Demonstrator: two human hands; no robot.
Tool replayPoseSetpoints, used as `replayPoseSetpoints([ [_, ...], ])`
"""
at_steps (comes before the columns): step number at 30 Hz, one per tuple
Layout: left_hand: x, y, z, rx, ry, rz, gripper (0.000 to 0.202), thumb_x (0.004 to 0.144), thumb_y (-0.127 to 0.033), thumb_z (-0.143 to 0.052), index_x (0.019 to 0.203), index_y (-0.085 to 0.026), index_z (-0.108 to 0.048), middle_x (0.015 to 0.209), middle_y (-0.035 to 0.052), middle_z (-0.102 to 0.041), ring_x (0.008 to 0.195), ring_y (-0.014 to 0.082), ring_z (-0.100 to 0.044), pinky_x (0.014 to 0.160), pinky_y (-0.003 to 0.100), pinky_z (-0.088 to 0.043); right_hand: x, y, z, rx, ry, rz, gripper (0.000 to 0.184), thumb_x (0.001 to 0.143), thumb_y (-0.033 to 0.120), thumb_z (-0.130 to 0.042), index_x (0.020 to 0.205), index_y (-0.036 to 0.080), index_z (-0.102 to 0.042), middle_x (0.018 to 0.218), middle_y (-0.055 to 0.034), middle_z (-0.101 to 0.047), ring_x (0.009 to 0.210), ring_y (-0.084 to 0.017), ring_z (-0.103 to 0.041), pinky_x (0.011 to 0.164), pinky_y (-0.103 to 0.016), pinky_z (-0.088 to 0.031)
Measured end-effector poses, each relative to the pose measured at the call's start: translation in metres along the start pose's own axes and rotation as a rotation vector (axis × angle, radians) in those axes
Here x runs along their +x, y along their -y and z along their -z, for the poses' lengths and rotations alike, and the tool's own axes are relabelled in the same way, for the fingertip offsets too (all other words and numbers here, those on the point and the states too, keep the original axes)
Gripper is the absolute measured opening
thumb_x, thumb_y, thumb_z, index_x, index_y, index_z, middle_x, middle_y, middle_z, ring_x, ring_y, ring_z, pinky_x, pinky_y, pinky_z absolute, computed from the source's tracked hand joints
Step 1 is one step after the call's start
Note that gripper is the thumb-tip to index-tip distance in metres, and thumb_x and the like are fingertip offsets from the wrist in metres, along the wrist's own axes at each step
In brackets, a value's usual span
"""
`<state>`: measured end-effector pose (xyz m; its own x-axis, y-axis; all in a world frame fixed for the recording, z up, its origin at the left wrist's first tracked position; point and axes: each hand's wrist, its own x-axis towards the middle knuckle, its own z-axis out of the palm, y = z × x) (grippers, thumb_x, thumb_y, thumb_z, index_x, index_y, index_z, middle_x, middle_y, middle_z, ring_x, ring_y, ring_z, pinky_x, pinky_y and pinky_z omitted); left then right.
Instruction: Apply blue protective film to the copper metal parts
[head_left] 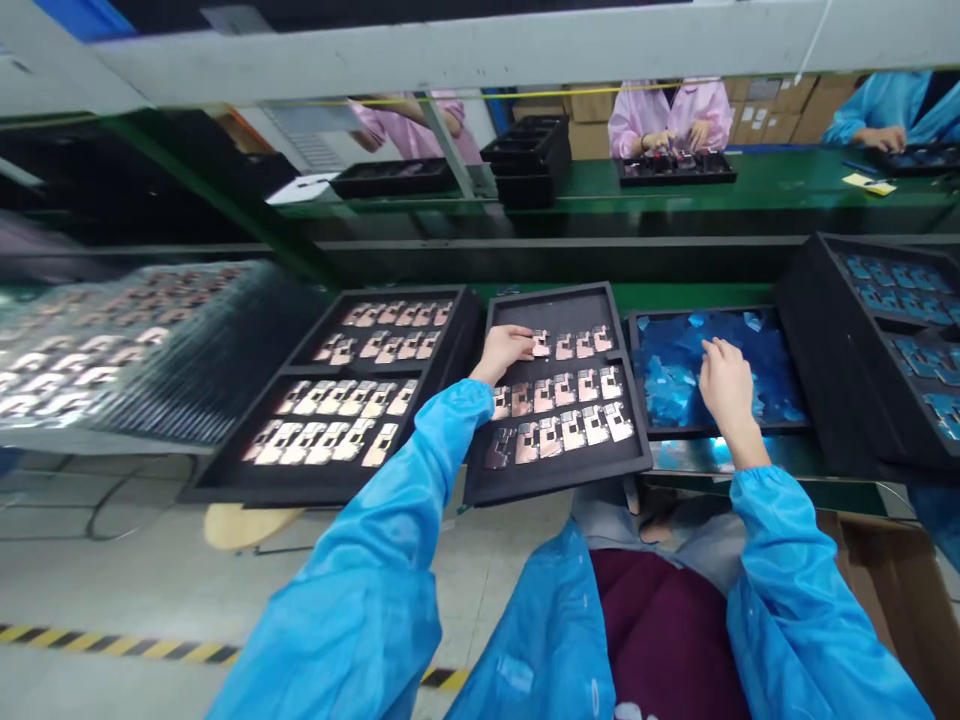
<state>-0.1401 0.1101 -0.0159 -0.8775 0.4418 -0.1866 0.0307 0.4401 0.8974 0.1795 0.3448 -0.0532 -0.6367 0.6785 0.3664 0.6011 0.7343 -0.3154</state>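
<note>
Metal part (pixel 540 345), 1 of 4, L fingers' (pixel 523 347) pinch; R fingers (pixel 714 352) loose, blue films (pixel 671 375)

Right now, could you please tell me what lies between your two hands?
In the head view, between the left hand and the right hand lie rows of metal parts on the black tray, then blue film pieces.

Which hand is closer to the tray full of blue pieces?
Right. The right hand lies inside the tray of blue pieces, on top of them. The left hand is off to the side at the middle tray, touching a metal part in its top row.
</note>
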Motion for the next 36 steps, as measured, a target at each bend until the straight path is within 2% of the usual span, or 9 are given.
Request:
replayPoseSetpoints([
  [7,0.044,-0.003,0.021,0.291,0.138,-0.047,0.026,0.065,-0.025,-0.097,0.076,-0.014,-0.076,0.063,0.0085,-0.071,0.065,0.0273,-0.074,0.069,0.04,-0.064,-0.031,0.004,0.02,0.208,-0.164,0.113,0.04,0.109,0.032,-0.05,0.14,0.018,-0.07,0.145,-0.0207,-0.07,0.135,-0.036,-0.064,0.114,-0.056,-0.055],
  [11,0.121,-0.025,0.035,0.461,0.052,-0.161,0.009,0.076,-0.017,-0.084,0.084,-0.017,-0.079,0.084,0.0103,-0.08,0.101,0.0318,-0.077,0.096,0.039,-0.059,-0.042,0.023,0.038,0.333,-0.188,0.135,0.035,0.109,0.031,-0.055,0.139,0.026,-0.071,0.138,-0.0141,-0.075,0.129,-0.034,-0.07,0.11,-0.055,-0.058],
  [14,0.183,-0.034,0.036,0.542,0.031,-0.198,0.02,0.072,-0.01,-0.081,0.09,-0.017,-0.079,0.105,0.0119,-0.082,0.128,0.0326,-0.068,0.114,0.037,-0.048,-0.046,0.033,0.046,0.384,-0.177,0.153,0.035,0.108,0.028,-0.059,0.14,0.031,-0.071,0.133,-0.0096,-0.078,0.123,-0.032,-0.075,0.105,-0.053,-0.061],
  [18,0.234,-0.029,0.029,0.593,0.101,-0.182,0.032,0.062,-0.015,-0.091,0.091,-0.019,-0.078,0.099,0.0089,-0.081,0.121,0.0292,-0.069,0.11,0.032,-0.048,-0.05,0.033,0.05,0.373,-0.147,0.133,0.038,0.106,0.029,-0.062,0.142,0.036,-0.071,0.131,-0.0077,-0.079,0.117,-0.035,-0.077,0.097,-0.056,-0.064],
  [23,0.249,-0.029,0.024,0.559,0.151,-0.197,0.033,0.058,-0.026,-0.097,0.085,-0.022,-0.078,0.08,0.0024,-0.076,0.104,0.0245,-0.073,0.097,0.027,-0.051,-0.056,0.033,0.048,0.371,-0.201,0.056,0.038,0.104,0.028,-0.064,0.14,0.039,-0.072,0.127,-0.006,-0.08,0.111,-0.035,-0.079,0.091,-0.055,-0.065],
  [26,0.239,-0.043,0.027,0.514,0.132,-0.194,0.028,0.06,-0.027,-0.097,0.075,-0.021,-0.075,0.068,0.0009,-0.071,0.095,0.0249,-0.073,0.092,0.029,-0.053,-0.056,0.04,0.047,0.384,-0.217,0.055,0.037,0.105,0.026,-0.064,0.139,0.037,-0.073,0.126,-0.0054,-0.08,0.111,-0.033,-0.079,0.093,-0.052,-0.065],
  [29,0.201,-0.061,0.023,0.437,0.104,-0.209,0.024,0.067,-0.03,-0.094,0.072,-0.018,-0.073,0.067,0.004,-0.071,0.083,0.0249,-0.073,0.083,0.033,-0.057,-0.049,0.057,0.05,0.447,-0.206,0.077,0.034,0.106,0.023,-0.063,0.136,0.034,-0.074,0.128,-0.0058,-0.08,0.115,-0.03,-0.078,0.097,-0.049,-0.064],
  [32,0.119,-0.079,0.005,0.125,0.208,-0.289,0.028,0.074,-0.037,-0.092,0.086,-0.015,-0.08,0.084,0.0103,-0.08,0.08,0.0249,-0.075,0.074,0.033,-0.06,-0.033,0.086,0.058,0.603,-0.188,0.09,0.029,0.107,0.022,-0.061,0.131,0.031,-0.075,0.125,-0.0069,-0.081,0.115,-0.028,-0.077,0.097,-0.045,-0.064],
  [36,-0.028,-0.094,-0.025,-0.168,0.412,-0.388,0.034,0.074,-0.044,-0.096,0.093,-0.019,-0.084,0.093,0.0097,-0.083,0.084,0.0262,-0.077,0.076,0.035,-0.063,-0.009,0.12,0.068,0.886,-0.147,0.041,0.032,0.104,0.031,-0.068,0.135,0.026,-0.071,0.127,-0.0097,-0.079,0.11,-0.024,-0.078,0.087,-0.038,-0.066],
])
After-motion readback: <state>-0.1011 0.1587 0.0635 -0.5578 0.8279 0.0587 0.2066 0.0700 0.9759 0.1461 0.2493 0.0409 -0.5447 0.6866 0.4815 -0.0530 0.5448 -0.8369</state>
